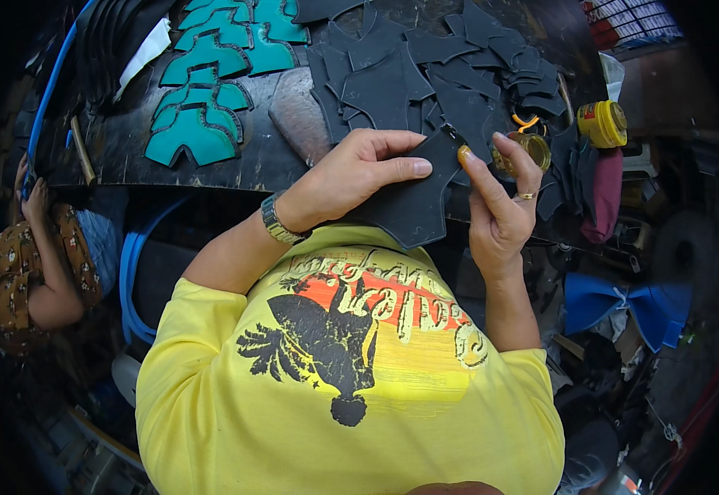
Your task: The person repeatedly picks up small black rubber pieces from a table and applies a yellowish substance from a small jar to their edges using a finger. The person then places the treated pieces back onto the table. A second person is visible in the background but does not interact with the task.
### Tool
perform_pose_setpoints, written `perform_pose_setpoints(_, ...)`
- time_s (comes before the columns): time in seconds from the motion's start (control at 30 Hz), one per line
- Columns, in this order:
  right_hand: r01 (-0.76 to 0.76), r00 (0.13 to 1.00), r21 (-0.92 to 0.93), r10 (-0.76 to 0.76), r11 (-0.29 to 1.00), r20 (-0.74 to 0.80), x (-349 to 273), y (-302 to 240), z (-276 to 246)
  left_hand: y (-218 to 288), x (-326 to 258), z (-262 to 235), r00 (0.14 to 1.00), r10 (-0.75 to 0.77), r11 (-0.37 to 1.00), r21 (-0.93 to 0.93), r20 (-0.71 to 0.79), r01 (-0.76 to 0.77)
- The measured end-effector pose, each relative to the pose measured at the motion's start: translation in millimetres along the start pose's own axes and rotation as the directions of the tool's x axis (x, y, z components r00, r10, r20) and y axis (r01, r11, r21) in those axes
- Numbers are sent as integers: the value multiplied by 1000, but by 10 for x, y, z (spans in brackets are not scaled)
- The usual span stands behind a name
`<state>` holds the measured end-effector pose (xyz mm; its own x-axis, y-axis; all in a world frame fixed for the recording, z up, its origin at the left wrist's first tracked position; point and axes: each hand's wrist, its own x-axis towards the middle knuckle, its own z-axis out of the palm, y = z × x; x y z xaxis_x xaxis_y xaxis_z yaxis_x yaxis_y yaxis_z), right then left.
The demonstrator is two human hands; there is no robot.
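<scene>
My left hand (351,175), with a metal watch on the wrist, grips a black cut piece of leather-like sheet (413,210) and holds it over the near edge of the dark worktable (129,157). My right hand (500,210), with a ring on one finger, is to the right of the piece. Its index finger has a yellowish smear at the tip and touches the piece's upper right edge. The thumb points up beside a small open jar (534,148). Below the hands my yellow printed shirt fills the view.
A heap of black cut pieces (442,74) covers the table's far side, with teal cut pieces (203,91) at the left. A yellow can (603,124) and orange scissor handles (526,122) lie at the right. Another person (38,256) sits at far left; a blue bow-shaped object (623,301) at lower right.
</scene>
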<state>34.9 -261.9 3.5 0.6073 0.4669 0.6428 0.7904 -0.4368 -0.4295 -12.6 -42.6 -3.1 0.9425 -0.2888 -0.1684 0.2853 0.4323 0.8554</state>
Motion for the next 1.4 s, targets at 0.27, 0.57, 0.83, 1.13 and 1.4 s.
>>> perform_pose_setpoints(0.27,204,979,-101,-203,974,24,-9,-26,-3,-31,37,2,1000,14,992,-127,-12,-15)
perform_pose_setpoints(0.57,172,978,128,-185,977,94,-55,-21,-59,-37,68,-46,998,-49,977,-207,-26,42)
perform_pose_setpoints(0.83,334,939,111,-341,936,48,-115,32,-86,-11,110,-146,998,-39,968,-250,-45,27)
perform_pose_setpoints(1.13,131,987,314,-153,941,48,-232,164,226,774,192,-1167,724,523,792,571,-450,-217)
perform_pose_setpoints(1.4,108,994,321,-107,941,-21,-284,310,471,1231,678,-1951,730,522,611,791,-441,42)
